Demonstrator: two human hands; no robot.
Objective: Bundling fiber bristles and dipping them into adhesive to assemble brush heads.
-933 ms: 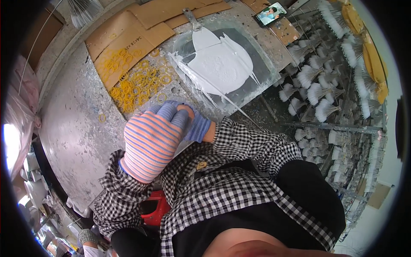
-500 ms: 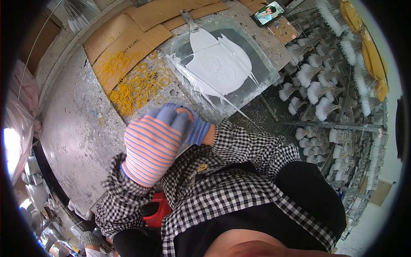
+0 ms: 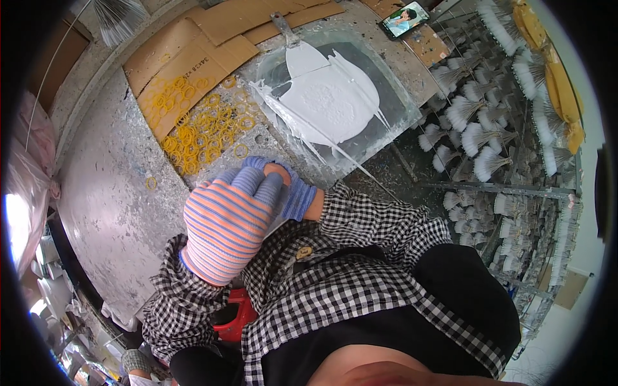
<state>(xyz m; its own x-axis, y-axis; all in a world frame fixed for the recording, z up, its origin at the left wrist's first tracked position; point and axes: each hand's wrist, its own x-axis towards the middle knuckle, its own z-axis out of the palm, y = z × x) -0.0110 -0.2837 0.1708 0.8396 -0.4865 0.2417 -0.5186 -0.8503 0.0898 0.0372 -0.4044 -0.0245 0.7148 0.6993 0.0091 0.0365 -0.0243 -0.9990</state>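
My left hand [image 3: 225, 225], in an orange and blue striped knit glove, is closed, its back turned up. Pressed against its fingers is my right hand [image 3: 297, 195], in a blue glove that leaves some fingertip skin bare; it is closed too. Whatever the two hands hold between them is hidden under the left one. Both are just in front of my body, over the near edge of the metal worktop [image 3: 106, 212]. Beyond them lie many loose yellow rubber bands [image 3: 205, 138], partly on a flat piece of cardboard [image 3: 222, 58].
Thick white paste [image 3: 331, 96] is spread over a glass sheet [image 3: 400, 109], with a scraper [image 3: 282, 27] at its far side. A phone [image 3: 404, 20] lies at the far right. Racks hold many white fan-shaped bundles [image 3: 467, 109] on my right. Something red [image 3: 239, 316] shows below the worktop.
My left hand has shifted very slightly left and down, staying closed against the right. Nothing else has visibly moved.
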